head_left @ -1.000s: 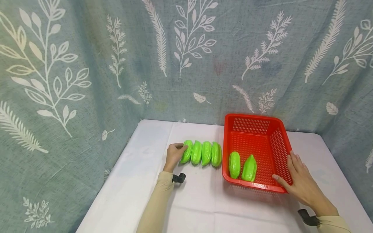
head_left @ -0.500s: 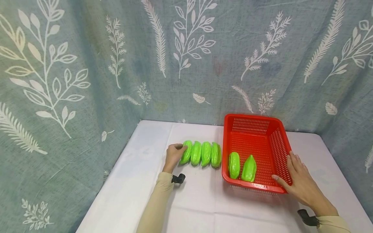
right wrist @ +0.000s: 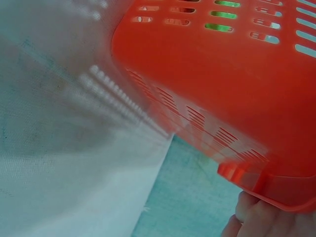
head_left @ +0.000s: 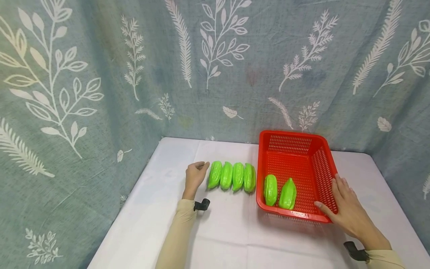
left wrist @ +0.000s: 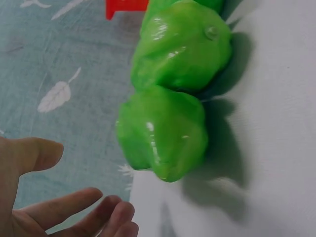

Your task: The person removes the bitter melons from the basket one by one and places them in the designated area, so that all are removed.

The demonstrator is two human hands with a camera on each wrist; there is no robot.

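Observation:
In the head view, my left hand [head_left: 194,177] is just left of a row of glossy, ridged, bright green fruit-shaped pieces, beside the leftmost piece [head_left: 215,174]. The left wrist view has the nearest green piece [left wrist: 163,133] apart from my thumb [left wrist: 44,153] and loosely bent fingers; nothing is held. My right hand [head_left: 351,213] rests on the right rim of a red plastic basket [head_left: 295,214], fingers extended along it and thumb over the near corner. Two more green pieces, one at left [head_left: 270,189] and one beside it [head_left: 287,194], lie near the basket's front wall.
A white cloth [head_left: 228,228] covers the table. Behind and to both sides hangs a grey-green curtain [head_left: 201,104] with white leaf prints. The row's rightmost green piece [head_left: 249,178] lies close to the basket's left wall.
My left hand has let go of the leftmost green piece and moved a little left, away from it. The row stays in place, and my right hand remains on the basket rim.

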